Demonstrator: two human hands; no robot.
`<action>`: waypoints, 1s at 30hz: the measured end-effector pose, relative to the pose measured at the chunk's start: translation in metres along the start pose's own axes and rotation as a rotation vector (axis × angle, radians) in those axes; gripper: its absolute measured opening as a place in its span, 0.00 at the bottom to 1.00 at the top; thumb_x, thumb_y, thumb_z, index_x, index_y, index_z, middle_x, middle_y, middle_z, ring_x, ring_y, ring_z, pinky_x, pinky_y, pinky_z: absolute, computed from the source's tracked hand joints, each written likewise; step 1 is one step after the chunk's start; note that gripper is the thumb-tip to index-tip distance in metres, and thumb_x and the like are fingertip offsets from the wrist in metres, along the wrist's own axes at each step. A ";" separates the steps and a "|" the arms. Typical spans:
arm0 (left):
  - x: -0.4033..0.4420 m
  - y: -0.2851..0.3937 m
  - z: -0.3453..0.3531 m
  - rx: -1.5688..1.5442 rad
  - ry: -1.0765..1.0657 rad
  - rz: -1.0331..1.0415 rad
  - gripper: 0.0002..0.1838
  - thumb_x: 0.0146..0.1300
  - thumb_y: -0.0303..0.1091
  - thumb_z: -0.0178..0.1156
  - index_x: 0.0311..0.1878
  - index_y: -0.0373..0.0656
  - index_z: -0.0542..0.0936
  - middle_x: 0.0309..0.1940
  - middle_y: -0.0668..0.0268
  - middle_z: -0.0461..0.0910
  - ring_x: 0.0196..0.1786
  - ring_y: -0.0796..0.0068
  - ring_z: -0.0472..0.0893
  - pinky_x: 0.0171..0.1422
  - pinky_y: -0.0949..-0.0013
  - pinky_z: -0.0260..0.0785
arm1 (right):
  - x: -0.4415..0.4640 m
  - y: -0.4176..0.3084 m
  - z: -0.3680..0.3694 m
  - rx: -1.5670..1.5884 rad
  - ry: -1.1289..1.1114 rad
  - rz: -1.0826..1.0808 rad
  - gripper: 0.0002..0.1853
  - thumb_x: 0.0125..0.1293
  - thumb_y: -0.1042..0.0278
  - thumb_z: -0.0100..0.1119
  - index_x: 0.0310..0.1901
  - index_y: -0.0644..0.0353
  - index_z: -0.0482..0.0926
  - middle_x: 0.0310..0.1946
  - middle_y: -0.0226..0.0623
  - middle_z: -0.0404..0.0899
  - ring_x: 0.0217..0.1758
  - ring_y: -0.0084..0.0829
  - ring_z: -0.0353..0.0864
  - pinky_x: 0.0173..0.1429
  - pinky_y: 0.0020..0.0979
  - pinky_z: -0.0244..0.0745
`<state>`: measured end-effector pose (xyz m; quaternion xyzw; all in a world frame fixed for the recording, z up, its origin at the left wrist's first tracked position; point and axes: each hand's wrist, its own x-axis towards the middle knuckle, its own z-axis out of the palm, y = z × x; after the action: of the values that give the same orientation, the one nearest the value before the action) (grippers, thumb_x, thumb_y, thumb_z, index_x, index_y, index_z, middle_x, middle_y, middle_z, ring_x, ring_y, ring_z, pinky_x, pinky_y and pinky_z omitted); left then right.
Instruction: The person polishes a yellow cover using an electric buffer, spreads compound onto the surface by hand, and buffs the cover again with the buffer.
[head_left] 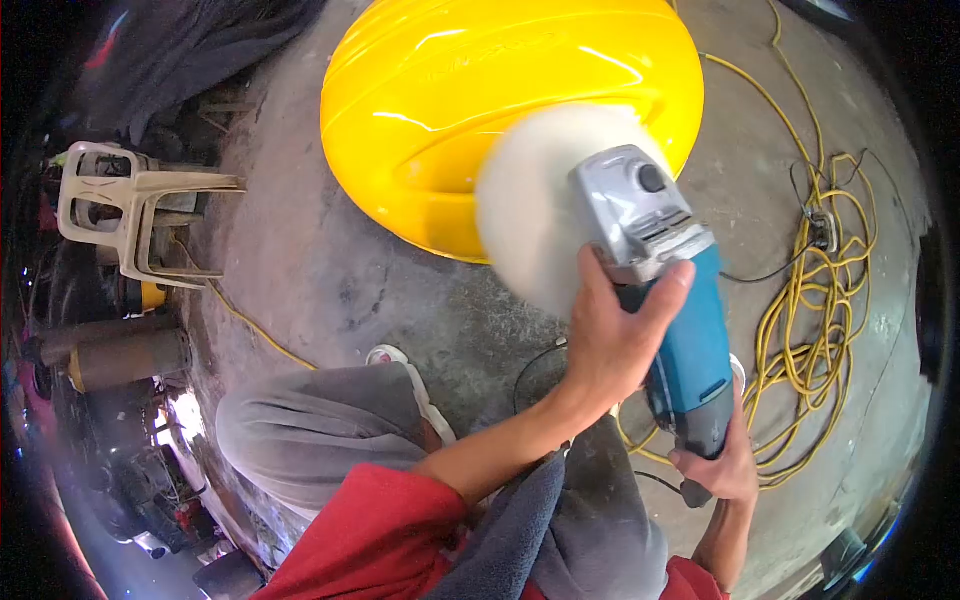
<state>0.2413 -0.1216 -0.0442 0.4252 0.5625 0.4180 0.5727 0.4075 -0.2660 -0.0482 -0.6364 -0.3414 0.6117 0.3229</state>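
A blue and silver angle polisher [692,330] is held in both hands, slanting up and to the left. My left hand [615,335] wraps around its body just behind the silver gear head, fingers partly hidden. Around the dark rear handle, my right hand [728,462] is closed. The round white buffing pad [535,205] looks blurred and overlaps the lower right side of a glossy yellow moulded shell [510,75]. Whether the whole pad face touches the shell is hidden. Faint raised lettering shows on the shell.
A yellow extension cord [800,320] lies coiled on the concrete floor [300,280] at the right, beside an outlet box [822,228]. A beige plastic chair [130,210] and a rusty cylinder [130,360] are at the left. Dark cloth [190,50] hangs at upper left.
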 end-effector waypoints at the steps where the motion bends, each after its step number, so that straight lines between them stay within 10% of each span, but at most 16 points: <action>1: -0.002 0.001 -0.006 -0.021 0.009 0.014 0.33 0.61 0.51 0.66 0.54 0.31 0.66 0.45 0.53 0.78 0.47 0.65 0.79 0.52 0.63 0.71 | 0.003 0.001 0.004 -0.012 -0.048 -0.047 0.61 0.39 0.75 0.75 0.73 0.68 0.44 0.63 0.49 0.64 0.68 0.39 0.64 0.71 0.35 0.58; 6: -0.016 0.005 -0.065 -0.170 0.123 0.028 0.28 0.71 0.37 0.56 0.66 0.32 0.61 0.58 0.60 0.72 0.57 0.73 0.72 0.61 0.68 0.67 | 0.026 -0.012 0.039 -0.225 -0.302 -0.287 0.60 0.43 0.72 0.76 0.74 0.63 0.43 0.66 0.52 0.62 0.71 0.43 0.62 0.72 0.36 0.57; 17: -0.007 0.006 -0.147 -0.128 0.362 0.060 0.32 0.72 0.57 0.45 0.62 0.37 0.70 0.54 0.57 0.78 0.54 0.65 0.78 0.62 0.61 0.69 | 0.072 -0.016 0.115 0.043 -0.615 -0.295 0.47 0.67 0.52 0.59 0.74 0.62 0.37 0.48 0.63 0.77 0.52 0.53 0.81 0.57 0.41 0.71; 30: 0.037 0.019 -0.032 0.169 -0.005 0.212 0.28 0.72 0.54 0.47 0.62 0.39 0.71 0.54 0.61 0.77 0.54 0.69 0.77 0.63 0.63 0.68 | 0.028 -0.023 0.036 0.104 -0.168 -0.259 0.57 0.54 0.63 0.73 0.74 0.63 0.39 0.66 0.55 0.63 0.70 0.44 0.64 0.71 0.37 0.58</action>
<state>0.2100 -0.0799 -0.0373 0.5298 0.5463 0.4264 0.4889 0.3716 -0.2302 -0.0466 -0.5161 -0.4145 0.6328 0.4019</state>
